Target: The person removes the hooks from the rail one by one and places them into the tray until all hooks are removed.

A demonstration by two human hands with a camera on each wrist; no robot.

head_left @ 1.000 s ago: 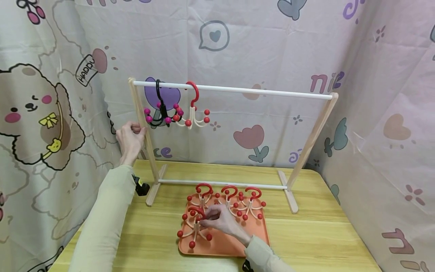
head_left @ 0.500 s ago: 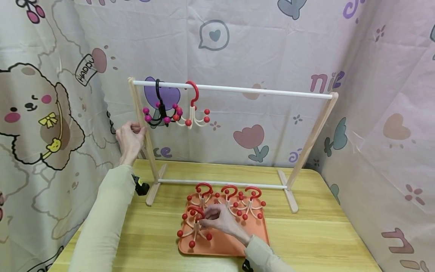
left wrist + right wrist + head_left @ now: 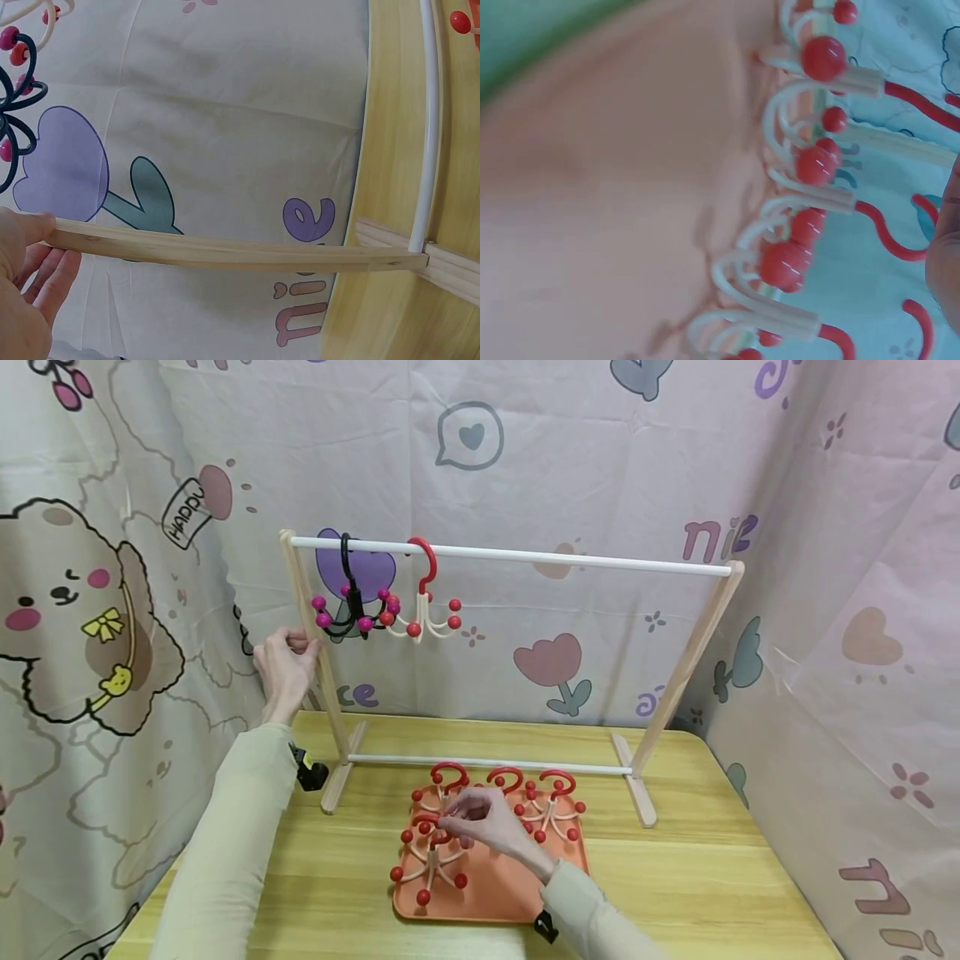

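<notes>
In the head view my left hand (image 3: 285, 672) pinches the left wooden post of the hanging rack (image 3: 510, 555); the left wrist view shows thumb and fingers on that post (image 3: 225, 250). My right hand (image 3: 491, 822) is over the orange tray (image 3: 510, 893), fingertips pinching at the red hook of the front-left claw hanger (image 3: 432, 860). This hanger has cream curved prongs tipped with red balls and sits upright on the tray. The fingers hide part of its hook. In the right wrist view only an edge of the right hand (image 3: 946, 259) shows.
Behind the right hand, more red-hooked claw hangers (image 3: 551, 814) stand on the tray. A black claw hanger (image 3: 354, 602) with magenta balls and a red-hooked one (image 3: 423, 602) hang at the rack's left end. The rack's low bar (image 3: 487, 765) runs just behind the tray.
My right hand has risen slightly, from beside the front-left hanger's stem to its hook. The hanger itself stays in place, and my left hand stays on the post.
</notes>
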